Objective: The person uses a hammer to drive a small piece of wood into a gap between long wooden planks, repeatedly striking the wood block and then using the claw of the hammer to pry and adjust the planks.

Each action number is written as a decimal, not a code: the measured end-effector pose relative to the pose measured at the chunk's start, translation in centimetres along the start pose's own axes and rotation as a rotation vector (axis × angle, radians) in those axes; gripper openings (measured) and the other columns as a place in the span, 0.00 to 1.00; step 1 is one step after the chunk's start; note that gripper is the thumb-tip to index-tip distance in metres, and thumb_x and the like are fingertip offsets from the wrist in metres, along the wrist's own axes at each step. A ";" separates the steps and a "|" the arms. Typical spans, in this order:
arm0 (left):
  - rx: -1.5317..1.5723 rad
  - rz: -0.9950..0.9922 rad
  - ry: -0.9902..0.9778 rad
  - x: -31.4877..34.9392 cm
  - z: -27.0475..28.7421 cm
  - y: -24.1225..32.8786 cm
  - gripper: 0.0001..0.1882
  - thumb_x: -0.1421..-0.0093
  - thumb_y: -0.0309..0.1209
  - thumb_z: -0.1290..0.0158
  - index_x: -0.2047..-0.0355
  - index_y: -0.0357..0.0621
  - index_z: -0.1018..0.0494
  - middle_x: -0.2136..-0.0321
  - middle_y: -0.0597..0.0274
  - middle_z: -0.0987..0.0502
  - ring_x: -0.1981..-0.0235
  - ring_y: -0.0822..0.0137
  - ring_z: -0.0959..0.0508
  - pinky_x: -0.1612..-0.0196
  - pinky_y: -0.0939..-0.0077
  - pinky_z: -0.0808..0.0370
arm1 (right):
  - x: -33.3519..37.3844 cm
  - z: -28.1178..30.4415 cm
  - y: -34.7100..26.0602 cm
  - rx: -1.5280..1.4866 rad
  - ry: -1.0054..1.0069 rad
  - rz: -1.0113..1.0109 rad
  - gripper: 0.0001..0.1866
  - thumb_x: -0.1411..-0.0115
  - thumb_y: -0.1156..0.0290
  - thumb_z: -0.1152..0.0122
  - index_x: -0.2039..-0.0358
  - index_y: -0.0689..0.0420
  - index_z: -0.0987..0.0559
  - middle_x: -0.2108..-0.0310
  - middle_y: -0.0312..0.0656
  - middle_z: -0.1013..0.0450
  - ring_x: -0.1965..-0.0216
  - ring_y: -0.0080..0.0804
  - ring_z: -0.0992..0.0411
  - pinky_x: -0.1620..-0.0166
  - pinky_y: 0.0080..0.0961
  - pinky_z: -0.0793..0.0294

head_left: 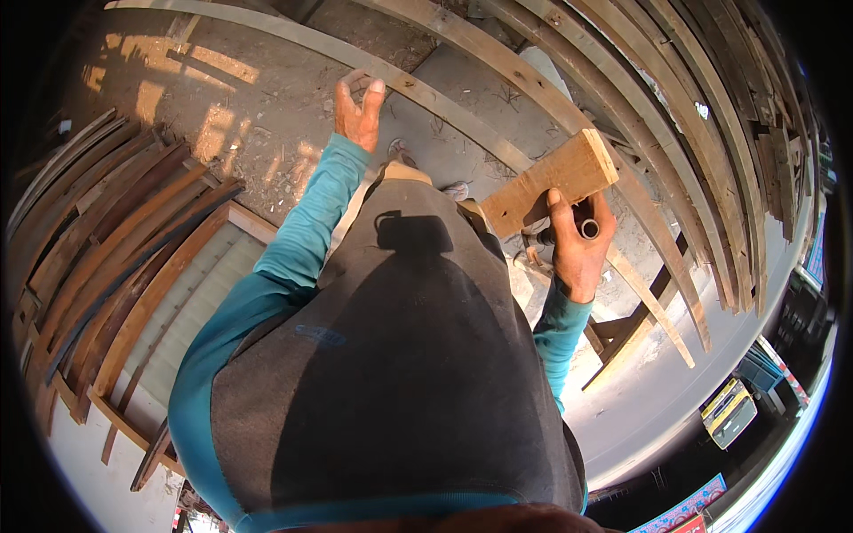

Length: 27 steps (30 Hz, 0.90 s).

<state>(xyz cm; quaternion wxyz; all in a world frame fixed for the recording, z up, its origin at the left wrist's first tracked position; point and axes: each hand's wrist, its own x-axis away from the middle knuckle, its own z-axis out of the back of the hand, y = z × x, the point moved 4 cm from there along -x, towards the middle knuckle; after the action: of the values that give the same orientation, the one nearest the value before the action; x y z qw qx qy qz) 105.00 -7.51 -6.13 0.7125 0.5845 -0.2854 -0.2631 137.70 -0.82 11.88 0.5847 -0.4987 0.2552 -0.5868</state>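
Observation:
My left hand (358,115) reaches forward, thumb and half-curled fingers apart, with nothing seen in it. Its fingertips come close to the edge of a long wooden plank (418,91); whether they touch it I cannot tell. My right hand (582,253) is closed round a hollow metal tube (589,229), whose round open end points up toward me. The tube's lower part is mostly hidden by the hand. Just beyond the right thumb is a short, thick wooden board (555,178) with a pale cut end. Whether this hand also grips the board is unclear.
Long wooden strips (640,98) lie side by side on the right. Another stack of reddish-brown boards (133,222) lies at the left, next to a wooden frame (169,293) with a pale panel. A yellow and black case (729,413) sits at the far lower right. Debris litters the ground (293,115).

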 end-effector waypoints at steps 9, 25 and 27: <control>0.047 0.066 -0.747 6.9 -1.0 4.3 0.53 0.54 0.43 0.31 0.38 0.24 0.46 0.46 0.34 0.30 0.45 0.46 0.26 0.41 0.62 0.28 | -2.8 -14.9 -6.4 0.089 -0.269 0.195 0.15 0.39 0.67 0.34 0.57 0.64 0.22 0.68 0.36 0.24 0.69 0.18 0.30 0.66 0.20 0.30; -0.417 0.282 -0.698 2.2 2.9 -6.9 0.58 0.56 0.51 0.30 0.32 0.37 0.47 0.47 0.34 0.25 0.46 0.44 0.23 0.44 0.58 0.25 | -7.0 -17.5 -18.3 0.163 -0.234 0.439 0.30 0.32 0.43 0.43 0.75 0.60 0.21 0.86 0.35 0.32 0.85 0.19 0.36 0.80 0.17 0.44; -0.439 0.281 -0.714 1.3 1.9 -8.0 0.58 0.56 0.53 0.31 0.32 0.38 0.47 0.47 0.35 0.25 0.46 0.44 0.23 0.44 0.58 0.25 | -8.6 -20.3 -18.7 0.106 -0.318 0.469 0.30 0.33 0.43 0.42 0.76 0.61 0.22 0.87 0.35 0.34 0.86 0.19 0.38 0.81 0.18 0.45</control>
<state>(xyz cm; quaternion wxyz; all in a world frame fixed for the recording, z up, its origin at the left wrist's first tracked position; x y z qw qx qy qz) 104.22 -11.20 -13.62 0.7055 0.2471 -0.5277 -0.4035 110.12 4.95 18.31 0.7622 -0.4807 0.2377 -0.3625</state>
